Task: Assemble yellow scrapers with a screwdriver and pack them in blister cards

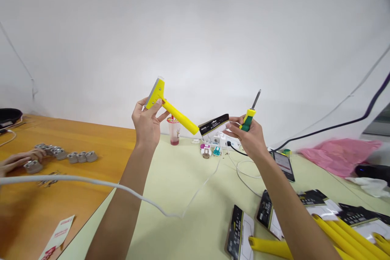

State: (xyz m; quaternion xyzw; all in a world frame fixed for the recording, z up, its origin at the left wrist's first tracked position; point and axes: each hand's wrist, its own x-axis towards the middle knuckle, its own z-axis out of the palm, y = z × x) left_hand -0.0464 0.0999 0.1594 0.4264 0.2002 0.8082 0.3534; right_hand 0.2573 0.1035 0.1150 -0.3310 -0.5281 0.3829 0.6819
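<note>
My left hand (148,124) grips a yellow scraper (179,118) by its head, with the metal blade edge up and to the left and the handle sloping down to the right. My right hand (251,134) holds a green and yellow screwdriver (248,120), its tip pointing up, while its fingertips pinch a black and white packaging sleeve (214,126). The handle's end is right beside the sleeve's left edge; whether it has entered the sleeve I cannot tell.
Packaged scrapers (240,231) with yellow handles lie front right. A white cable (131,191) crosses before me. Behind are a cup (174,132), a power strip (230,142) and a phone (284,165). At left, another person's hand (24,158) touches metal parts (82,157).
</note>
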